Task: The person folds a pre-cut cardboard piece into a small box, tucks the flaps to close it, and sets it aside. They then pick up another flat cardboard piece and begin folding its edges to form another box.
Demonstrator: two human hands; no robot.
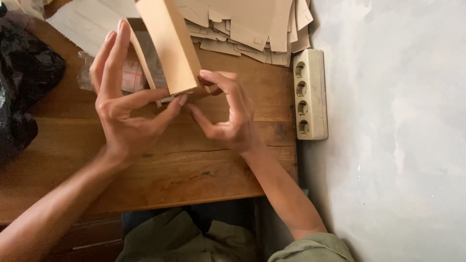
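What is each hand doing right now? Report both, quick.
Left hand: fingers spread, thumb and fingertip pinching the lower edge of the tan cardboard box.
Right hand: curled, fingertips pressing the same box's bottom corner.

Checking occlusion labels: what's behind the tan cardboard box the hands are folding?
Behind the cardboard box: a stack of flat die-cut cardboard blanks and a clear plastic packet on the wooden table. The box hides the packet's right part.

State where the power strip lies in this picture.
In the head view the cream power strip lies at the wooden table's right edge, right of the right hand, below the flat cardboard blanks.
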